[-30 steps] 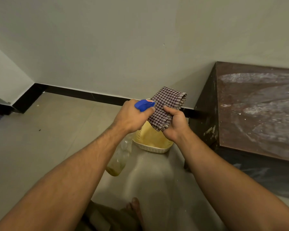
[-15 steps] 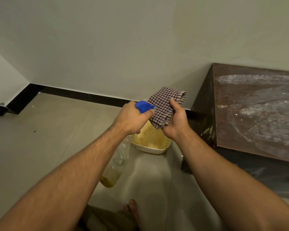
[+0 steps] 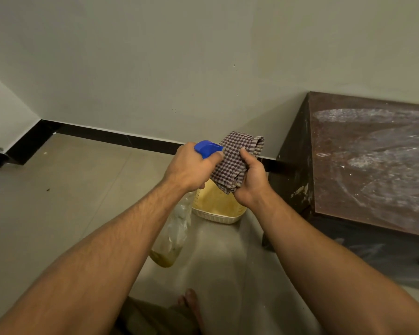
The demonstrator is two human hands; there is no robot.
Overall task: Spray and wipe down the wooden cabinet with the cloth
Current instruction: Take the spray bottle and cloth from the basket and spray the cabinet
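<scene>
**Gripped Bottle and Cloth, Cabinet Off to the Right**

Gripped the spray bottle (image 3: 174,228) in the left hand (image 3: 189,168), fingers (image 3: 215,157) clenched round its neck just under the blue trigger head (image 3: 207,148), with one fingertip hooked across the front. Let the clear body hang below those fingers, tilted back toward the wearer, with a little yellowish liquid pooled at its base.

Held the checked cloth (image 3: 232,163) in the right hand (image 3: 252,180), fingers curled behind it and thumb pressed on its front. Had it bunched and folded, upper end standing above the fingers, lower corner drooping beside the palm. Pointed the blue nozzle at the cloth, touching or nearly so; could not tell which. Had both sets of fingers just beside each other, in mid-air above the tiled floor (image 3: 58,201).

Found the wooden cabinet (image 3: 373,165) to the right of the right fingers, apart from both hands, backed against the wall. Saw pale, cloudy smears across its dark brown top and chipped finish on its near left edge.

Saw a yellow perforated basket (image 3: 215,204) on the floor directly beneath the fingers, partly hidden by cloth and hands. Noted a black skirting strip (image 3: 107,134) along the wall's foot beyond the fingers, and bare toes (image 3: 191,303) at the lower edge, between the forearms.
</scene>
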